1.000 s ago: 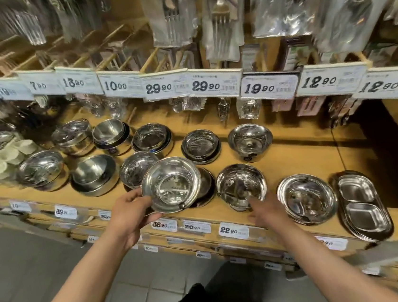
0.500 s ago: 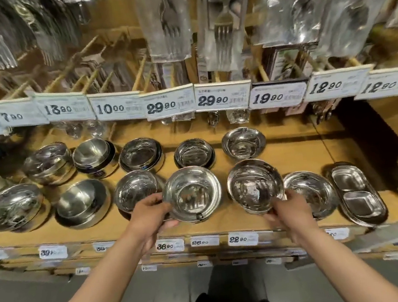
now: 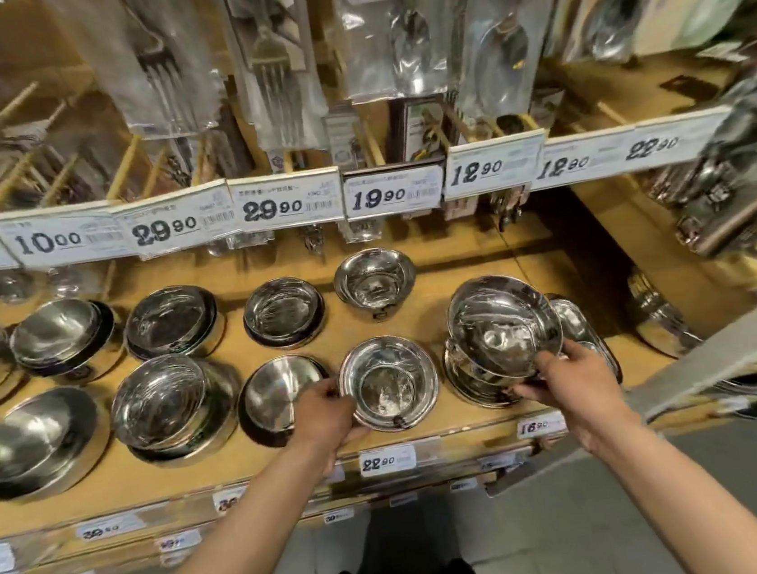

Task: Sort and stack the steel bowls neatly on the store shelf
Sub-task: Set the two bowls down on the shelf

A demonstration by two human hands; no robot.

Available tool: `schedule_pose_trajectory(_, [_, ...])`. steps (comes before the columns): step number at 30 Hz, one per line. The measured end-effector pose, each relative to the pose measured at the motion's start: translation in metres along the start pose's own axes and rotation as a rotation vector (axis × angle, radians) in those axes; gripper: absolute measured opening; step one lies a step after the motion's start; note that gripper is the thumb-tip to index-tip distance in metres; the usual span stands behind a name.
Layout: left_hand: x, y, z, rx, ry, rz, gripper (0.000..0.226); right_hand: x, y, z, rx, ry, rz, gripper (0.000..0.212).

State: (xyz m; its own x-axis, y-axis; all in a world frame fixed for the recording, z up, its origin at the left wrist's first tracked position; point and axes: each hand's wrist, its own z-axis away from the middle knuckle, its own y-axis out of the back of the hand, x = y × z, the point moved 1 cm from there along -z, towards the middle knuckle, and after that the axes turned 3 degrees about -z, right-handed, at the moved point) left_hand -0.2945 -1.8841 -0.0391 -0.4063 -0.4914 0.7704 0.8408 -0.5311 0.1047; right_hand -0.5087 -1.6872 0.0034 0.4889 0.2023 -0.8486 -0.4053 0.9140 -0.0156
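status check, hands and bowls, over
Left hand grips front-row bowl by its rim. Right hand holds tilted bowl over the right stack. Divided tray close behind.

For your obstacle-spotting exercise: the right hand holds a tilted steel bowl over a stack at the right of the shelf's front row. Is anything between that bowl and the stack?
Nothing visible. The tilted bowl in the right hand already leans on the stack beneath it, with no other item between them. The divided tray sits behind, to the right, out of the way.
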Motion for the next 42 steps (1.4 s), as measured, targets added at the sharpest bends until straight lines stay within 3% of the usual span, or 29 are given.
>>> schedule_pose_trajectory(3, [-0.006, -0.01, -0.001, 0.018, 0.011, -0.014, 0.037, -0.004, 0.009, -0.004, -0.009, -0.009, -0.027, 0.049])
schedule_pose_trajectory(8, [0.001, -0.002, 0.009, 0.051, 0.016, 0.0, 0.029, -0.011, 0.01, -0.008, -0.04, -0.029, -0.015, 0.06])
schedule_pose_trajectory(15, [0.023, 0.056, 0.035, 0.188, -0.09, 0.105, 0.011, -0.001, -0.023, 0.002, -0.178, -0.027, 0.07, 0.026])
schedule_pose_trajectory(20, [0.031, 0.1, 0.055, 0.274, -0.116, 0.174, 0.014, 0.021, -0.071, 0.019, -0.281, -0.075, 0.156, 0.058])
schedule_pose_trajectory(25, [0.03, 0.127, 0.069, 0.315, -0.124, 0.239, 0.016, 0.049, -0.102, 0.024, -0.278, -0.09, 0.254, 0.038])
schedule_pose_trajectory(34, [0.021, 0.138, 0.073, 0.281, -0.104, 0.142, 0.017, 0.073, -0.118, 0.015, -0.235, -0.122, 0.234, 0.029])
schedule_pose_trajectory(38, [0.025, 0.117, 0.068, 0.232, -0.102, 0.098, 0.018, 0.068, -0.109, 0.018, -0.309, -0.14, 0.289, 0.043])
schedule_pose_trajectory(42, [0.034, 0.077, 0.059, 0.151, -0.111, 0.059, 0.016, 0.047, -0.072, 0.02, -0.328, -0.093, 0.31, 0.026])
